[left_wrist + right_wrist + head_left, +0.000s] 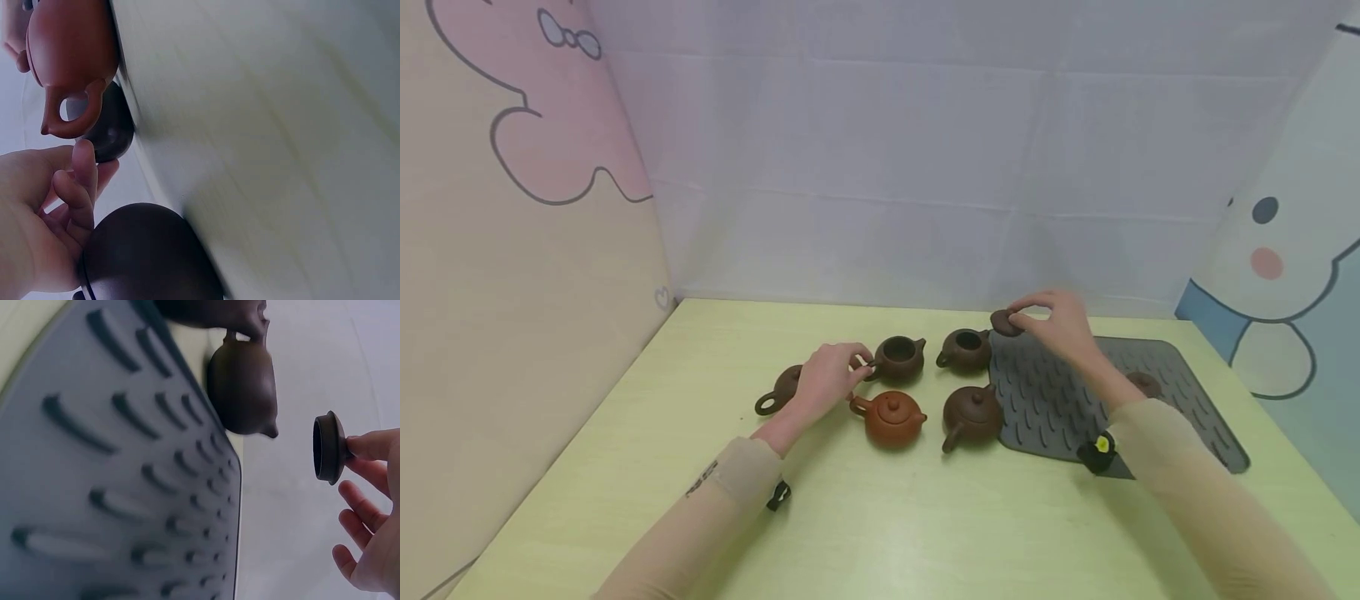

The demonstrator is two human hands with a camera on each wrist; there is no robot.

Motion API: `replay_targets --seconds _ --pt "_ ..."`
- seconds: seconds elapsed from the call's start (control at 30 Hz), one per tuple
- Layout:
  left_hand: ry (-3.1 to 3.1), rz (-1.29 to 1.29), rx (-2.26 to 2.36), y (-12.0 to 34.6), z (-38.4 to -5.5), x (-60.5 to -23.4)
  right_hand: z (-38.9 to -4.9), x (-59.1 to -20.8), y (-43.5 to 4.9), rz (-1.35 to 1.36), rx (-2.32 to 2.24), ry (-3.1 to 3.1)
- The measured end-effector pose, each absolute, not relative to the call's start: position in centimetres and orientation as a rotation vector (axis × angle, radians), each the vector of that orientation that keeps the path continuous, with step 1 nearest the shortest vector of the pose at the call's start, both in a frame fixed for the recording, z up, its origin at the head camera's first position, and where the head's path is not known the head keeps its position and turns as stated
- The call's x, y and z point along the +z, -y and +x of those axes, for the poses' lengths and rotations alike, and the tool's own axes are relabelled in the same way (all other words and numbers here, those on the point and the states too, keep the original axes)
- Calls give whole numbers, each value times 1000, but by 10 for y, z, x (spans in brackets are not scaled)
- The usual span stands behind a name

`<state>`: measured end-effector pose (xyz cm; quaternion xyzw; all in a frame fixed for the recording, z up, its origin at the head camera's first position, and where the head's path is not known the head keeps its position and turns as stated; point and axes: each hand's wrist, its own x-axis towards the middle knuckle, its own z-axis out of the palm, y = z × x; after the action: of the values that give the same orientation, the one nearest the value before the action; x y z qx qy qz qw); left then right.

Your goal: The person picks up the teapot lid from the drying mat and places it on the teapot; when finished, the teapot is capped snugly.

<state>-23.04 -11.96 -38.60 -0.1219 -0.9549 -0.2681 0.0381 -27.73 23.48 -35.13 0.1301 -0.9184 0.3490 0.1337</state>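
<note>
Toward the far edge of the table, near the far-left corner of the mat, my right hand pinches a dark lid by its knob, underside down. My left hand pinches the handle of an open dark teapot: spout right, angled slightly toward that edge; long axis roughly left-right. Second open pot sits between both hands.

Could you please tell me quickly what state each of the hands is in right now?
Left hand: closed, pinching the left lidless brown teapot at its handle.
Right hand: closed, pinching a brown teapot lid by its knob.
</note>
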Motion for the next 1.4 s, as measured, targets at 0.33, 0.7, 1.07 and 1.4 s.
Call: replay_targets --seconds 0.33,0.7,1.07,1.4 --pt "2922 -372 -818 120 -231 -387 -280 -342 -191 356 1104 2719" --pt "2927 -372 -823 121 -230 -388 -277 -343 -146 430 1101 2591" --pt "2917 -373 -814 121 -232 -388 -275 -350 -117 561 1092 2596" --pt "2926 -363 -817 122 -230 -385 -270 -354 -99 631 1006 2723"
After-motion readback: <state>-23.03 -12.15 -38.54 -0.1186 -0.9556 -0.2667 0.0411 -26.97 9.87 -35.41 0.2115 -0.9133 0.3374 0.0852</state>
